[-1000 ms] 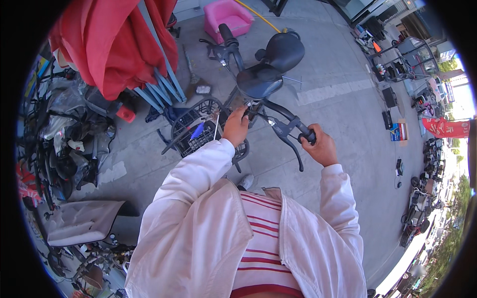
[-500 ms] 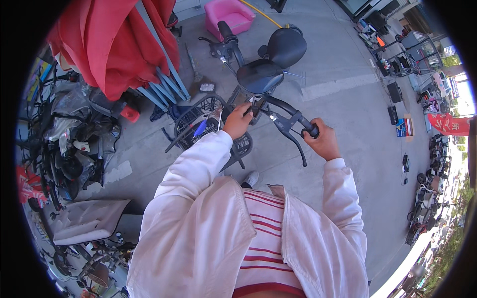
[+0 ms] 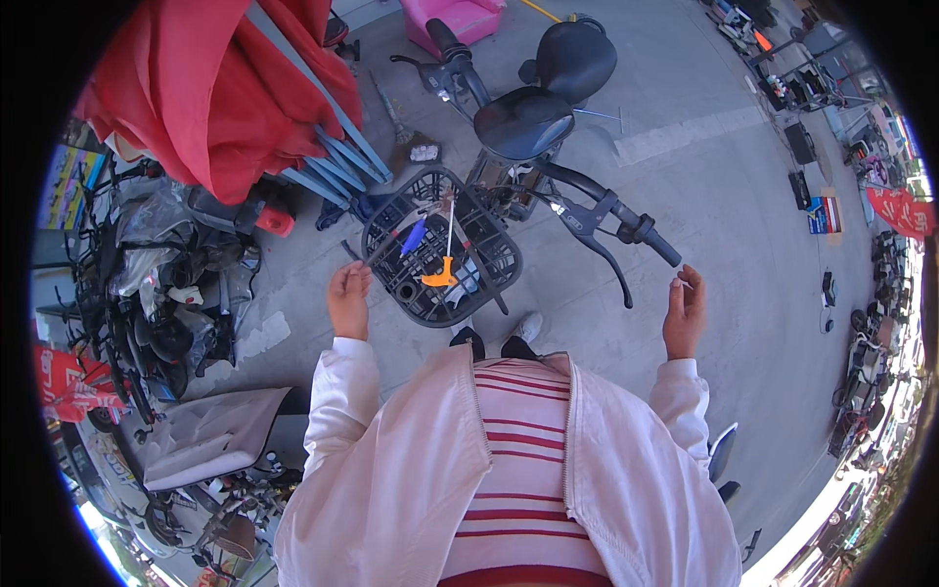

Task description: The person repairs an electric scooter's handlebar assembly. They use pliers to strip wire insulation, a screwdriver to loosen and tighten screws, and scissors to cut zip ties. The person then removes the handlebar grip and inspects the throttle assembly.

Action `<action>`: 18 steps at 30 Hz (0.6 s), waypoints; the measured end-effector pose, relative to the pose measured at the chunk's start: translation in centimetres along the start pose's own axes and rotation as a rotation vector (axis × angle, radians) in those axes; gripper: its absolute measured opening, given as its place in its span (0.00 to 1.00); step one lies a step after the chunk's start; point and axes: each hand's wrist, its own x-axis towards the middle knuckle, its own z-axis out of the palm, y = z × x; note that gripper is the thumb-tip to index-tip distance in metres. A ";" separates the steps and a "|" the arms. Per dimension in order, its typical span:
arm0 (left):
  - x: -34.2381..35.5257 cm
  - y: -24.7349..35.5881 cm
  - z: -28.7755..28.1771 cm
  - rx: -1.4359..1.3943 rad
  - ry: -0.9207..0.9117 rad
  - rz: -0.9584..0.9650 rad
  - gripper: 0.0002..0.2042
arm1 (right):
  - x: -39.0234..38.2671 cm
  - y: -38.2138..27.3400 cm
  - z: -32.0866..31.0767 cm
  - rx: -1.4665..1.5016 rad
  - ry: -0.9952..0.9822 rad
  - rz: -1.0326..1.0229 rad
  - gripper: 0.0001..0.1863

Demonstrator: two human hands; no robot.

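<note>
My left hand hangs beside the left edge of the black basket, fingers loosely bent and empty. In that basket lie an orange-handled tool with a long metal shaft, a blue-handled tool and small items. My right hand is just below the end of the black handlebar grip, fingers slightly curled and apart, holding nothing I can see. The bike has a black brake lever, a rounded black part at the bar's middle and a black saddle behind it.
A folded red canopy with metal poles stands at upper left. A heap of black parts and plastic bags and a pale panel lie left. A pink armchair is behind. Scooters and stacked goods line the right.
Both hands have let go of the bike: my left moved down-left from its middle, my right down-right off the grip. More of the basket and orange tool now shows as the view shifted.
</note>
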 end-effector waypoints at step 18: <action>-23.6 1.6 34.4 0.327 -1.000 -0.212 0.12 | -3.7 11.7 -18.6 0.254 -0.034 0.203 0.12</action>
